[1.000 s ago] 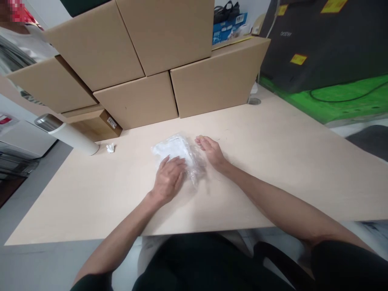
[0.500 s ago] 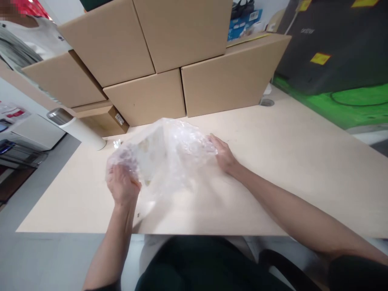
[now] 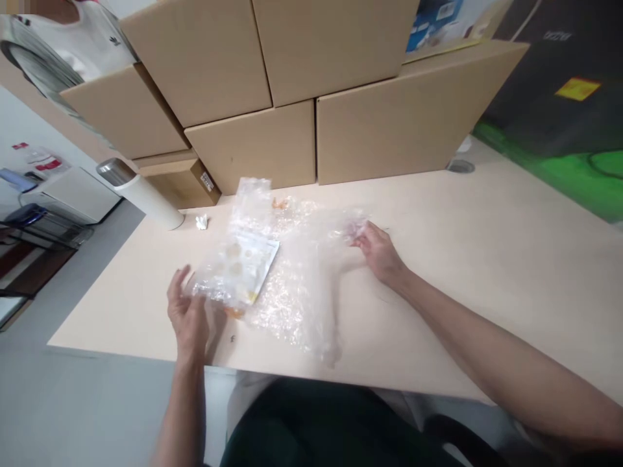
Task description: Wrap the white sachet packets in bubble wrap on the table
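Note:
A clear sheet of bubble wrap (image 3: 296, 285) lies spread on the light wooden table, with orange bits showing at its edges. On its left part rests a flat white packet (image 3: 243, 263) with round yellowish marks, partly covered by clear plastic. My right hand (image 3: 382, 253) pinches the wrap's right edge, which is slightly raised. At the packet's lower left corner is my left hand (image 3: 187, 318), its fingers apart and near the plastic's edge.
Cardboard boxes (image 3: 365, 139) are stacked along the table's back. A white bottle with a metal cap (image 3: 150, 201) stands at the left, near a small crumpled white piece (image 3: 201, 222). Behind the boxes is a person in a white top (image 3: 82, 42).
The bunched wrap has opened out and flattened, uncovering the packet. My left hand has let go of the wrap. My right hand has shifted right with its edge. The view has shifted.

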`<act>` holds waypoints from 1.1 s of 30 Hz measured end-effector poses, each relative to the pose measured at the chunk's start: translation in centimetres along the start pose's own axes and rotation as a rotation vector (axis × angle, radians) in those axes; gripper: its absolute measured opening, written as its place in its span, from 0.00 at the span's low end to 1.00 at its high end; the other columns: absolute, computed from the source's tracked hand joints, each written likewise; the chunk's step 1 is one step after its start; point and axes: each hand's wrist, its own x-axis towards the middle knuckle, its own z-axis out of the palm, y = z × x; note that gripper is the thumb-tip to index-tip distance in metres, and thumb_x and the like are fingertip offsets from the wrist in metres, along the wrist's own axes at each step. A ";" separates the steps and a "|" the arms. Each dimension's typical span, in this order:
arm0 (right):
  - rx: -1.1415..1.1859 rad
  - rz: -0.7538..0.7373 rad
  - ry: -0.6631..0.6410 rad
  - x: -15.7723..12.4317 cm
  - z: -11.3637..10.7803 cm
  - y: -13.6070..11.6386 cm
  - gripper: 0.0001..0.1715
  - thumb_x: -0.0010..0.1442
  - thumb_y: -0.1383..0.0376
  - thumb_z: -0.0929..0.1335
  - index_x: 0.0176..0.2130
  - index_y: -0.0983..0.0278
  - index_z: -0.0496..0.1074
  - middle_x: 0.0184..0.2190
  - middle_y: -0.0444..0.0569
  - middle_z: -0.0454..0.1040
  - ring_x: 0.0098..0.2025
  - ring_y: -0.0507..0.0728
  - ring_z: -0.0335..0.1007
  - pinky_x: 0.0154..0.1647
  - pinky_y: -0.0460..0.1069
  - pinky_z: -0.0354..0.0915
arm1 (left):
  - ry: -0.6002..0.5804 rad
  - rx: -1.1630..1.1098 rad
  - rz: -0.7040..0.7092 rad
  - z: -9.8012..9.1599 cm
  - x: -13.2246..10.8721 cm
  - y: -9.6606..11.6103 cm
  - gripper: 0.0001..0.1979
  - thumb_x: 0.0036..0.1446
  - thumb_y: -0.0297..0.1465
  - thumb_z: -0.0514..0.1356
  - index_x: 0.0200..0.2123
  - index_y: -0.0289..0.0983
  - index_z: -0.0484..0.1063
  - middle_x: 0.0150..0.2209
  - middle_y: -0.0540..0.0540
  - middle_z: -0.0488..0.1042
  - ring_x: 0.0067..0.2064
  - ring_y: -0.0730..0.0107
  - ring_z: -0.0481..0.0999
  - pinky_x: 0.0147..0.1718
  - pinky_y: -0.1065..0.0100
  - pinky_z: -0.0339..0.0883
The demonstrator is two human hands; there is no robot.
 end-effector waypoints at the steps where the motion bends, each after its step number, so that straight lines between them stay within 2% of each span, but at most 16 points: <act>1: -0.004 -0.008 -0.005 0.0 0.0 0.0 0.20 0.53 0.47 0.70 0.29 0.61 0.70 0.33 0.45 0.72 0.37 0.54 0.69 0.39 0.50 0.68 | -0.081 0.131 0.015 -0.5 -0.3 -0.2 0.26 0.51 0.26 0.60 0.54 0.46 0.71 0.64 0.43 0.61 0.63 0.54 0.65 0.52 0.59 0.68; 3: -0.012 -0.005 -0.013 -0.1 -0.1 0.1 0.17 0.54 0.49 0.70 0.30 0.60 0.70 0.34 0.45 0.72 0.38 0.54 0.68 0.39 0.49 0.67 | -0.217 0.312 0.063 -0.9 -0.9 -0.3 0.20 0.53 0.27 0.60 0.49 0.45 0.76 0.65 0.44 0.61 0.65 0.52 0.63 0.55 0.56 0.65; 4: -0.012 -0.001 -0.018 -0.2 0.0 0.0 0.17 0.54 0.50 0.69 0.30 0.60 0.70 0.34 0.45 0.72 0.38 0.53 0.68 0.39 0.49 0.67 | -0.238 0.352 0.095 -1.0 -1.0 -0.3 0.17 0.54 0.28 0.60 0.47 0.44 0.77 0.64 0.45 0.63 0.64 0.52 0.64 0.56 0.55 0.65; 6: -0.005 0.012 -0.022 -0.2 0.0 -0.2 0.17 0.55 0.49 0.69 0.32 0.60 0.70 0.35 0.46 0.72 0.39 0.54 0.68 0.40 0.49 0.67 | -0.138 0.325 0.127 -0.8 -1.0 -0.1 0.12 0.56 0.31 0.61 0.44 0.42 0.78 0.59 0.44 0.70 0.61 0.54 0.69 0.57 0.56 0.65; 8: 0.012 0.036 -0.012 -0.2 0.1 -0.4 0.21 0.54 0.46 0.69 0.34 0.60 0.71 0.37 0.47 0.73 0.39 0.54 0.69 0.39 0.49 0.67 | 0.053 0.173 0.073 -0.7 -0.4 -0.1 0.09 0.58 0.36 0.61 0.41 0.39 0.76 0.48 0.43 0.76 0.52 0.58 0.76 0.53 0.57 0.69; 10: 0.039 0.066 0.005 -0.3 0.3 -0.9 0.26 0.54 0.42 0.69 0.37 0.61 0.71 0.37 0.48 0.74 0.38 0.54 0.70 0.39 0.49 0.68 | 0.187 -0.037 -0.054 -1.1 0.5 -0.4 0.12 0.58 0.38 0.61 0.42 0.38 0.71 0.39 0.45 0.78 0.40 0.63 0.80 0.43 0.59 0.74; 13: 0.082 0.136 -0.007 -0.8 0.6 -1.7 0.32 0.55 0.38 0.66 0.40 0.62 0.71 0.38 0.51 0.74 0.37 0.55 0.72 0.37 0.50 0.70 | 0.220 -0.223 -0.279 -2.6 1.7 -1.7 0.21 0.55 0.34 0.63 0.50 0.41 0.62 0.37 0.48 0.76 0.29 0.69 0.79 0.30 0.65 0.74; 15: 0.084 0.203 -0.064 -1.5 1.1 -2.1 0.34 0.54 0.40 0.68 0.47 0.61 0.69 0.42 0.52 0.74 0.38 0.56 0.73 0.34 0.50 0.71 | 0.202 -0.193 -0.379 -3.8 2.0 -2.8 0.29 0.50 0.31 0.64 0.55 0.43 0.56 0.39 0.49 0.75 0.26 0.74 0.77 0.27 0.69 0.72; 17: 0.029 0.265 -0.148 -2.5 1.6 -2.5 0.40 0.50 0.47 0.74 0.56 0.60 0.63 0.47 0.52 0.74 0.38 0.56 0.74 0.29 0.49 0.69 | 0.170 -0.073 -0.399 -4.8 1.9 -3.6 0.37 0.47 0.29 0.64 0.59 0.45 0.52 0.46 0.47 0.73 0.27 0.76 0.75 0.27 0.70 0.71; 18: -0.013 0.286 -0.191 -3.0 1.9 -2.7 0.46 0.49 0.51 0.76 0.60 0.60 0.60 0.47 0.52 0.75 0.37 0.56 0.74 0.28 0.48 0.68 | 0.156 0.014 -0.375 -5.1 1.7 -3.7 0.40 0.46 0.29 0.64 0.61 0.46 0.50 0.50 0.44 0.71 0.30 0.75 0.75 0.28 0.68 0.72; 20: -0.088 0.312 -0.241 -3.6 2.1 -3.0 0.52 0.47 0.57 0.78 0.64 0.61 0.55 0.42 0.50 0.77 0.32 0.53 0.72 0.26 0.47 0.66 | 0.165 0.245 -0.242 -5.2 1.2 -3.5 0.46 0.46 0.30 0.65 0.65 0.44 0.45 0.59 0.36 0.62 0.43 0.64 0.76 0.37 0.60 0.73; 22: -0.119 0.305 -0.223 -3.6 2.0 -3.4 0.50 0.48 0.59 0.77 0.63 0.63 0.57 0.37 0.48 0.77 0.27 0.51 0.69 0.25 0.46 0.65 | 0.227 0.483 -0.016 -4.5 0.5 -2.4 0.48 0.48 0.33 0.65 0.68 0.37 0.44 0.63 0.31 0.55 0.59 0.51 0.66 0.51 0.50 0.67; 24: -0.120 0.271 -0.155 -3.1 1.5 -3.8 0.45 0.47 0.61 0.77 0.59 0.64 0.61 0.36 0.46 0.77 0.26 0.50 0.67 0.24 0.46 0.64 | 0.266 0.666 0.197 -3.4 -0.1 -1.0 0.39 0.53 0.37 0.63 0.66 0.33 0.55 0.62 0.30 0.56 0.64 0.45 0.57 0.59 0.45 0.56; 27: -0.122 0.297 -0.132 -2.3 0.8 -4.2 0.36 0.49 0.60 0.76 0.54 0.65 0.65 0.35 0.49 0.77 0.27 0.51 0.69 0.22 0.45 0.62 | 0.158 0.815 0.288 -1.7 -0.5 1.1 0.20 0.62 0.41 0.57 0.51 0.36 0.75 0.56 0.34 0.65 0.58 0.45 0.62 0.58 0.43 0.53; 30: -0.137 0.421 -0.239 -2.7 1.0 -4.3 0.38 0.52 0.53 0.75 0.57 0.64 0.63 0.37 0.51 0.77 0.27 0.52 0.69 0.17 0.45 0.57 | -0.097 0.931 0.164 -0.5 -0.1 2.1 0.22 0.64 0.47 0.52 0.42 0.38 0.80 0.50 0.34 0.70 0.54 0.41 0.64 0.52 0.43 0.57; 33: -0.128 0.479 -0.313 -3.8 2.0 -4.2 0.53 0.50 0.54 0.76 0.65 0.63 0.53 0.28 0.44 0.74 0.22 0.50 0.62 0.16 0.45 0.52 | -0.315 0.963 0.040 0.0 0.6 2.0 0.26 0.62 0.51 0.51 0.40 0.38 0.79 0.46 0.34 0.72 0.50 0.41 0.67 0.48 0.44 0.60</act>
